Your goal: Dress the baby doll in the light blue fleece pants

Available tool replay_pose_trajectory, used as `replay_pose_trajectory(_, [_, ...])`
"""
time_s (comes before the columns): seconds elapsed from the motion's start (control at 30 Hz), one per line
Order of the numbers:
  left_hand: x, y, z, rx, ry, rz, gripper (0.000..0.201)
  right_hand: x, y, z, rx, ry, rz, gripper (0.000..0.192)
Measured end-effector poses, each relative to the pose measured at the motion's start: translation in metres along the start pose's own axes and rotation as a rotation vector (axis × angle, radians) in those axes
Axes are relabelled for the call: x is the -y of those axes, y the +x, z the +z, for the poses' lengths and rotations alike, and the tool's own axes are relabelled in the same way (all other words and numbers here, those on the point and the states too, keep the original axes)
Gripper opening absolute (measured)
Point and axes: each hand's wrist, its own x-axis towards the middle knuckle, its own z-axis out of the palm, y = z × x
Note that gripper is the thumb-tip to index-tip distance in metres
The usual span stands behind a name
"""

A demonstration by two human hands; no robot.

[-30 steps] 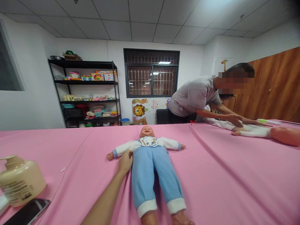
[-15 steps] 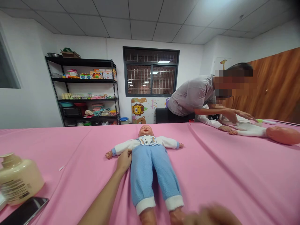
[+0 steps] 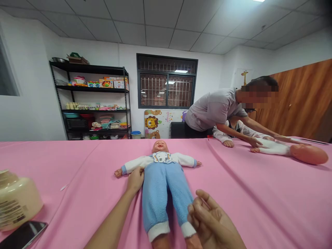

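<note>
A baby doll (image 3: 162,173) lies on its back on the pink-covered table (image 3: 90,193), arms spread and feet toward me. It wears fluffy blue trousers with white cuffs and a white top with an elephant patch. My left hand (image 3: 135,179) is at the doll's left-of-view side, just below its arm, its fingers closed on the edge of the clothing; the fingertips are partly hidden. Above the doll's lower leg at right hovers my right hand (image 3: 214,221), palm turned inward, fingers loosely curled and apart, with nothing visible in it.
A cream pump bottle (image 3: 19,200) and a dark phone (image 3: 24,235) stand at the left front. Across the table at right, a person in a grey shirt (image 3: 210,107) leans over another doll (image 3: 307,154); a second person's hand (image 3: 228,143) rests nearby. Shelves (image 3: 93,89) stand behind.
My right hand has risen from the bottom edge to beside the doll's lower leg. My left hand stays at the doll's side. The bending person's arms have shifted over the other doll.
</note>
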Motion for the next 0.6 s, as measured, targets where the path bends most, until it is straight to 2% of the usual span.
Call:
replay_pose_trajectory(0.07, [-0.002,0.0,-0.001,-0.036,-0.024,0.008,0.027,-0.004,0.029,-0.005,-0.019,-0.253,-0.16,0.046])
replay_pose_trajectory(0.13, [-0.003,0.001,0.0,-0.077,-0.066,0.018,0.035,-0.011,0.067,-0.013,-0.01,-0.532,-0.26,0.041])
replay_pose_trajectory(0.2, [-0.005,0.001,0.003,-0.094,-0.127,0.024,0.043,-0.022,0.108,-0.022,-0.021,-0.713,-0.293,0.047])
replay_pose_trajectory(0.27, [-0.007,0.002,0.009,-0.07,-0.197,0.037,0.05,-0.038,0.144,-0.03,-0.039,-0.869,-0.244,0.061])
replay_pose_trajectory(0.4, [-0.018,-0.003,0.019,-0.016,-0.299,0.037,0.061,-0.075,0.185,-0.036,0.146,-0.862,-0.126,0.071])
replay_pose_trajectory(0.5, [-0.029,-0.01,0.022,-0.029,-0.319,0.038,0.071,-0.096,0.198,-0.039,0.126,-0.859,-0.168,0.076])
replay_pose_trajectory(0.6, [-0.036,-0.015,0.021,0.014,-0.268,0.025,0.077,-0.105,0.205,-0.041,0.086,-0.873,-0.167,0.078])
